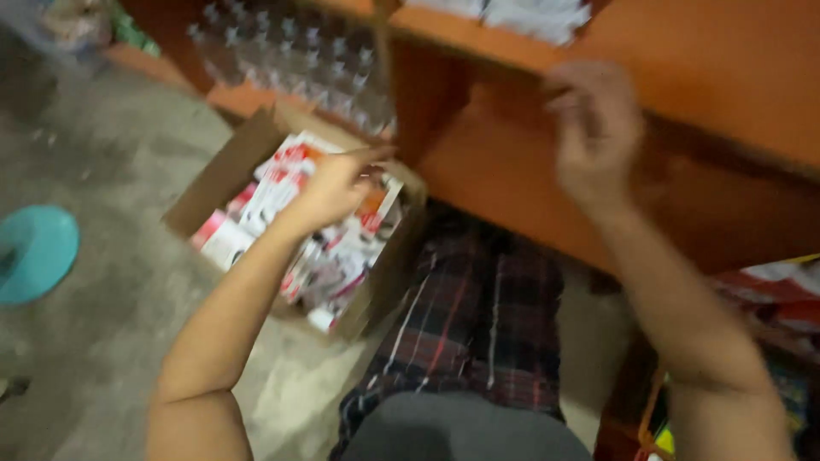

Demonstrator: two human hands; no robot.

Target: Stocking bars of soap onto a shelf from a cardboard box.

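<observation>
Your left hand is over the open carton, and the carton looks full.

Your left hand [337, 183] hovers at centre frame above the cardboard box [224, 175] of red-and-white packets [273, 183], fingers loosely together; blur hides whether it grips one. Your right hand [594, 137], upper right, is raised before the orange wooden desk [726, 60], fingers curled, seemingly empty. The packets look untouched, so most work seems ahead of you.

The person has bare arms, dark checked trousers [478, 316] with red and white lines, and a grey top [461, 435].
</observation>
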